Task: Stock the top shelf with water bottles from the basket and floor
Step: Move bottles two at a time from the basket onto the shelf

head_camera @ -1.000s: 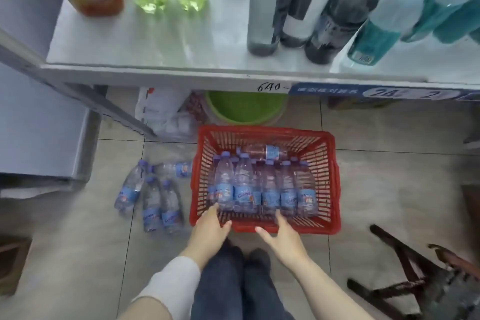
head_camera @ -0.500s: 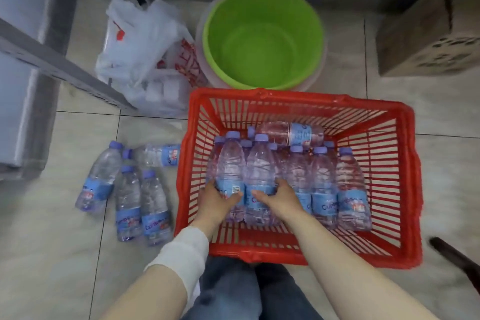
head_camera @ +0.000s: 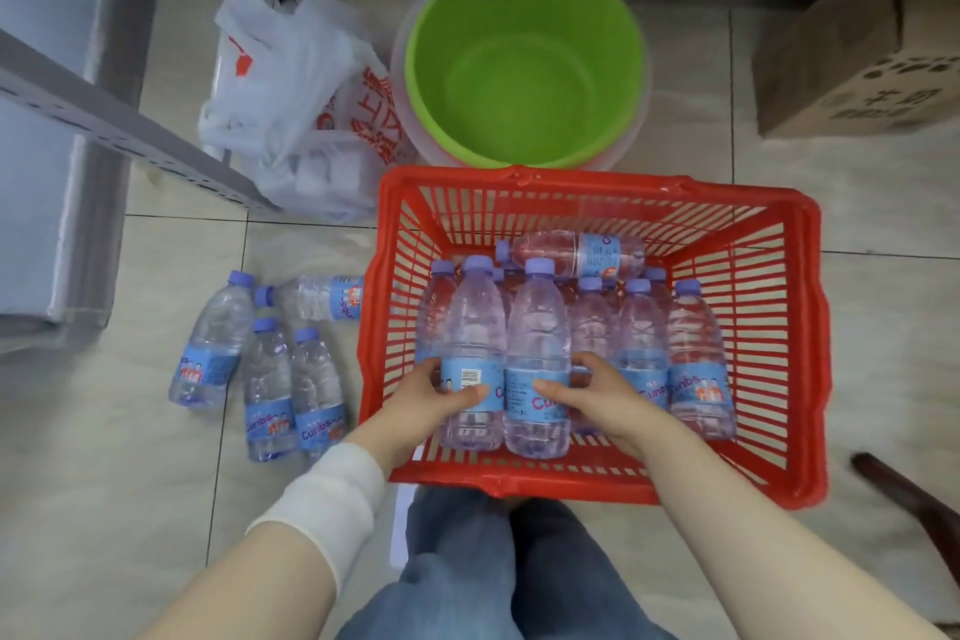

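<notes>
A red slatted basket stands on the floor before my knees, with several clear water bottles with purple caps and blue labels in it. My left hand grips one upright bottle around its label. My right hand grips the neighbouring bottle the same way. Both bottles stand a little higher than the rest. One bottle lies on its side at the basket's back. Several more bottles lie on the tiles left of the basket. The top shelf is out of view.
A green basin sits just behind the basket. A white plastic bag lies to its left by a grey shelf upright. A cardboard box stands at the back right. A dark stool leg shows at the right edge.
The view dropped from the shelf to the floor. Both hands went from the basket's near rim down into it and closed around two upright bottles, which now stand higher.
</notes>
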